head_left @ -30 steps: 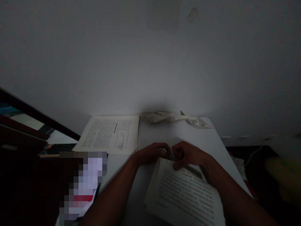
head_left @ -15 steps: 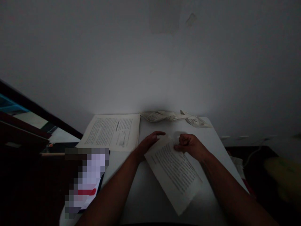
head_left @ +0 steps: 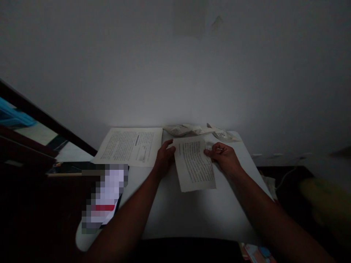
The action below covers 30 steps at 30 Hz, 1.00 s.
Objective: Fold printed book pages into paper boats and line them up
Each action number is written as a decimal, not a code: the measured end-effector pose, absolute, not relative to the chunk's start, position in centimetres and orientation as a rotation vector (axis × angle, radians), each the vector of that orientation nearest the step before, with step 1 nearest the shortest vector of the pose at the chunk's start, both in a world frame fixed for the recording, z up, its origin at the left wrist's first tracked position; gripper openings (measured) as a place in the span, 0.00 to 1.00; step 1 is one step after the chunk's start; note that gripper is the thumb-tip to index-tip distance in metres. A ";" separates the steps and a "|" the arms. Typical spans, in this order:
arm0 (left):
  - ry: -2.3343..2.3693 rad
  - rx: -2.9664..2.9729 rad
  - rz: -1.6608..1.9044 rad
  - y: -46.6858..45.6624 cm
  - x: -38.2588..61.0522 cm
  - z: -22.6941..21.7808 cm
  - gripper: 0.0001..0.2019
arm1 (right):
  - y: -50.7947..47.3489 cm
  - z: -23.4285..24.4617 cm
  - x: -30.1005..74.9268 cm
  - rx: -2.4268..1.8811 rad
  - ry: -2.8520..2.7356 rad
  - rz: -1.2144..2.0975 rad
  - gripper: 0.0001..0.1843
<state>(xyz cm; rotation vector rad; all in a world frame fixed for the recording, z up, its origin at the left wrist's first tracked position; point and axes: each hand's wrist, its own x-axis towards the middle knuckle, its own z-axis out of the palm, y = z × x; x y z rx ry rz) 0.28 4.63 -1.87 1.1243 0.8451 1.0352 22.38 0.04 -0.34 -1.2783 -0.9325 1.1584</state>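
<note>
Now the sheet (head_left: 195, 166), one printed page, lies flat near the middle of the table (head_left: 192, 215), slightly askew. The left hand (head_left: 163, 159) is at its 9 o'clock edge, fingers together against the top corner; can't tell whether they pinch it or only press. The right hand (head_left: 225, 159) is at 2 o'clock, fingers curled and seemingly clamped on the right edge.

Step in hand, as I read it: squaring and steadying the page between both hands. Any next move likely calls for keeping both edges held so the page doesn't skid.

Folded paper pieces (head_left: 200, 129) lie at 12 o'clock by the wall, near the page. An open book (head_left: 130, 146) lies at 10 o'clock, just beside the left hand.
</note>
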 end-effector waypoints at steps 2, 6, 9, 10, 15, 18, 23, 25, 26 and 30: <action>0.916 1.212 1.047 4.5 0.1 -1.8 0.31 | -0.6 -0.7 22.3 -1.320 -0.980 1.141 0.24; 1.008 1.465 0.957 4.4 -0.1 -1.7 0.30 | -1.7 -1.5 22.9 -1.450 -1.308 1.036 0.17; 1.058 1.696 0.868 4.7 -0.3 -1.8 0.28 | -1.4 -1.8 24.0 -1.466 -1.553 0.928 0.14; 1.075 1.767 0.842 4.8 -0.3 -1.8 0.26 | -1.2 -1.9 24.3 -1.463 -1.598 0.922 0.13; 1.209 2.045 0.769 4.8 -0.3 -1.4 0.24 | 0.2 -2.8 25.1 -1.519 -1.755 0.739 0.14; 1.244 2.115 0.708 4.5 -0.2 -1.2 0.23 | -0.1 -3.1 24.9 -1.451 -1.883 0.520 0.12; 1.250 2.126 0.682 4.6 -0.2 -1.3 0.23 | -1.0 -3.0 24.7 -1.168 -2.085 0.369 0.06; 1.259 2.127 0.652 4.7 -0.2 -1.3 0.23 | -1.0 -3.1 24.8 -1.110 -2.120 0.374 0.05; 1.264 2.128 0.641 4.8 -0.2 -1.3 0.23 | -1.0 -3.1 24.9 -1.106 -2.133 0.379 0.04; 1.267 2.133 0.634 4.8 -0.2 -1.1 0.23 | -0.8 -3.2 25.2 -1.158 -2.155 0.374 0.03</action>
